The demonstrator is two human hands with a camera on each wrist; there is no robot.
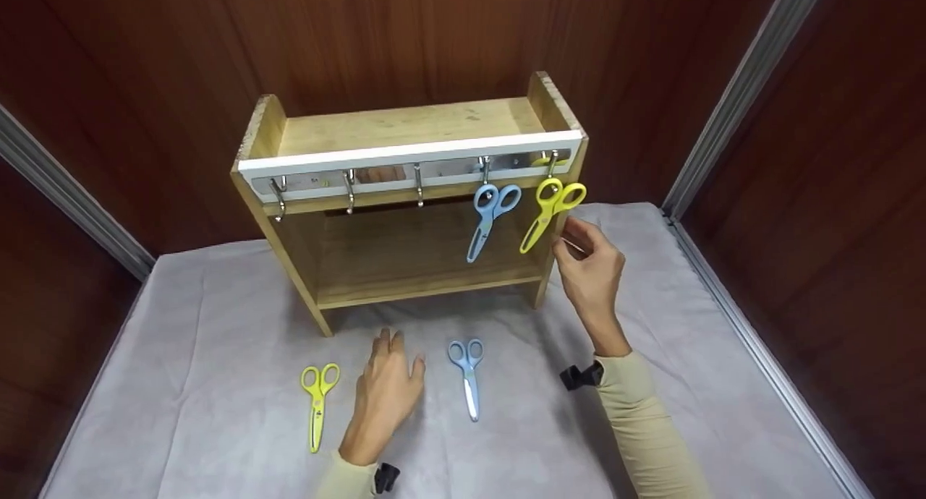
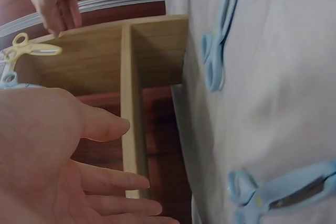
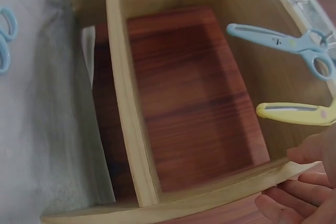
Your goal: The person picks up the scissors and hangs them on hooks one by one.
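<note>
My left hand [image 1: 387, 394], its fingers extended, is low over the cloth in front of a small wooden shelf [image 1: 430, 291]. Yellow scissors [image 1: 317, 405] lie left of it and blue scissors [image 1: 466, 380] lie right of it. In the left wrist view the lower scissors [image 2: 262, 198] look blue. My right hand [image 1: 593, 264] holds the front edge of the shelf's right side panel [image 3: 210, 199] between thumb and fingers. Beside it, yellow scissors [image 1: 548, 213] hang on the rightmost hook, with blue scissors [image 1: 488, 217] on the hook to their left.
A white-framed hook rail [image 1: 383, 152] runs along the shelf's upper front. Its three left hooks, including the middle hook [image 1: 418, 184], bear nothing. Pale cloth [image 1: 224, 354] covers the table, with brown wood-grain panels [image 1: 405, 43] behind and metal tracks [image 1: 738, 101] at the sides.
</note>
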